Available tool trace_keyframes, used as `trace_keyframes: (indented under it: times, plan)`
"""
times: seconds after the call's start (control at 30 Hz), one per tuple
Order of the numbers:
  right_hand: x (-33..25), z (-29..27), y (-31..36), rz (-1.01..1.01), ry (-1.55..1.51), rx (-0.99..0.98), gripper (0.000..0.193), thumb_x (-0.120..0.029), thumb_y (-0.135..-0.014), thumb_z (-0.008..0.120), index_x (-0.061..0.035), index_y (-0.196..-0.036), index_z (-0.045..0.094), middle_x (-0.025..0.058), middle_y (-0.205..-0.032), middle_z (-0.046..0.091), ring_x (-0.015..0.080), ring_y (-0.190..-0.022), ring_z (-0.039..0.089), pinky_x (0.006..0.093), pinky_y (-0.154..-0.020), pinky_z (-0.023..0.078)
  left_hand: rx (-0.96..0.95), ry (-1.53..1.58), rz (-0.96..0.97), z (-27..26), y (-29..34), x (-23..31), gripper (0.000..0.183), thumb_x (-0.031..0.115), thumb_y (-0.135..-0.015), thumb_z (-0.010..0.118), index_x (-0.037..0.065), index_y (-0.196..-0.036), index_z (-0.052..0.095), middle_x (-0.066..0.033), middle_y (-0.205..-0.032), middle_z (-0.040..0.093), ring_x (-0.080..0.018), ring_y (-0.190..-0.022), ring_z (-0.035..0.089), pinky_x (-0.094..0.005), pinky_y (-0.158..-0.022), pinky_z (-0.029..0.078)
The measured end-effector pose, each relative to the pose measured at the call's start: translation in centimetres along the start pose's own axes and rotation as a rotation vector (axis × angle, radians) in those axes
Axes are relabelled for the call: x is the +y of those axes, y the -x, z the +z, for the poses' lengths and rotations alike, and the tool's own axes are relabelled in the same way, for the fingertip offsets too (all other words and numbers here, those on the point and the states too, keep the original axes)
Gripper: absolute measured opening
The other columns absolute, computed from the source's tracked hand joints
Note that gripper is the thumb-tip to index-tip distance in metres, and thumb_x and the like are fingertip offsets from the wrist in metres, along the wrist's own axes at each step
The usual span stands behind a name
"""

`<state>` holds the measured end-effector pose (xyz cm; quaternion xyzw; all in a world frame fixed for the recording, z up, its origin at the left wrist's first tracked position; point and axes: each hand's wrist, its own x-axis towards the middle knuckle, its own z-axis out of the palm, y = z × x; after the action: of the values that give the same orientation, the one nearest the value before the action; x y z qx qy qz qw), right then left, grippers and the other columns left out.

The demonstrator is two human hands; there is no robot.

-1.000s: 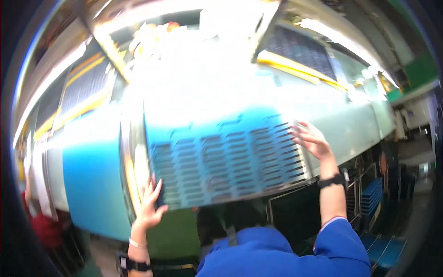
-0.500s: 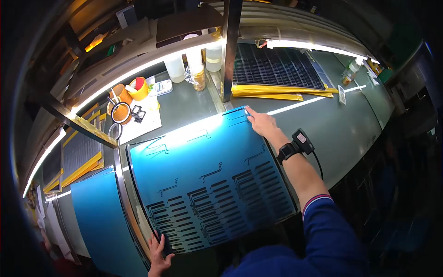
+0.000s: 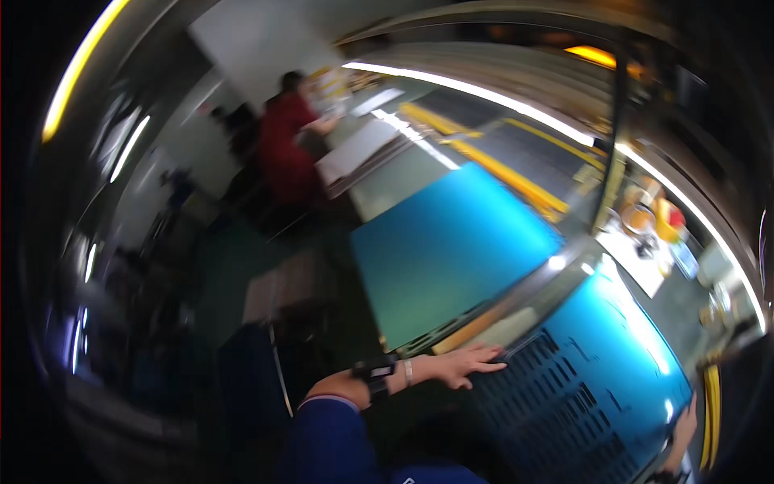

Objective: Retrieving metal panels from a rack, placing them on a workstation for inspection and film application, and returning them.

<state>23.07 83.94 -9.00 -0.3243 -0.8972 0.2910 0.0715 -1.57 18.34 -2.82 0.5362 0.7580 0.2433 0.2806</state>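
Note:
A glossy blue sheet (image 3: 592, 339) with rows of dark slots and bent thin lines lies tilted at the lower right, its lower end in shadow. My left hand (image 3: 459, 365) reaches to its near left corner, fingers stretched and apart, fingertips at the edge. At the right edge of the sheet is my right hand (image 3: 684, 427); motion blur and the picture's rim hide how its fingers are set. A plain blue sheet (image 3: 451, 250) lies to the left, beyond a raised strip (image 3: 492, 323) between the two.
A person in red (image 3: 286, 149) works at the bench's far end, near a pale stack (image 3: 363, 153). Yellow-edged dark panels (image 3: 492, 133) lie behind the plain sheet. A metal post (image 3: 614, 145), lamp tubes (image 3: 484, 97) and tape rolls (image 3: 638, 218) stand at the back.
The view has swung left, bringing the plain sheet and the person in red into sight. My hands stay by opposite edges of the slotted sheet; the left one's fingers now stretch out over its corner.

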Motion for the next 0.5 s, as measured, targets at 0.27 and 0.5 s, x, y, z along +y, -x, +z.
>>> trace_keyframes:
  times: [0.27,0.5]
  plan:
    - [-10.7,0.5,0.0,-0.026,0.588,-0.007,0.044,-0.029,-0.091,0.046,-0.0052,-0.128,0.047,0.0207,-0.121,0.054,0.0334,-0.11,0.053,0.0413,-0.095,0.039,0.054,-0.033,-0.121,-0.5,3.2,0.8,0.101,0.01,-0.063,0.077,0.02,-0.145,0.02,-0.0205,-0.15,0.011,-0.0311,-0.14,0.004,-0.0488,-0.114,0.007]
    - [-17.6,0.9,2.5,-0.015,1.011,-0.041,0.048,-0.036,-0.091,0.047,-0.0004,-0.123,0.051,0.0214,-0.124,0.051,0.0347,-0.114,0.049,0.0468,-0.1,0.033,0.269,-0.425,-0.065,3.6,6.2,0.4,0.059,0.026,-0.083,0.058,0.005,-0.135,0.038,-0.0084,-0.146,0.029,-0.0243,-0.137,0.023,-0.047,-0.112,0.019]
